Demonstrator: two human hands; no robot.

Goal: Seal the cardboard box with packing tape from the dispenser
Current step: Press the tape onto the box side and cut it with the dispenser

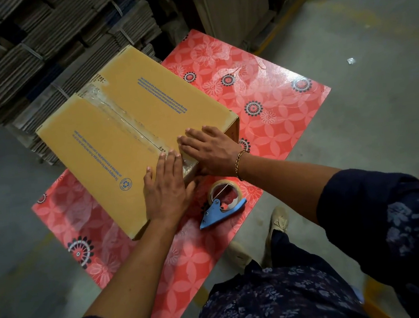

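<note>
A closed brown cardboard box (pixel 129 120) with blue print lies on a red flowered table (pixel 269 103). A strip of clear tape (pixel 121 116) runs along its centre seam and folds over the near end. My left hand (pixel 166 188) lies flat, fingers together, on the box's near corner beside the seam. My right hand (pixel 210 151) rests flat on the near right part of the top, fingers spread, thumb down the box's end wall. The blue tape dispenser (pixel 222 206) with its clear roll lies on the table just in front of the box, held by neither hand.
Bundled stacks of flattened cardboard (pixel 42 51) stand behind and left of the table. Grey concrete floor (pixel 370 43) surrounds it, with a yellow line at the right. My feet in light shoes (pixel 277 226) stand by the table's near right edge.
</note>
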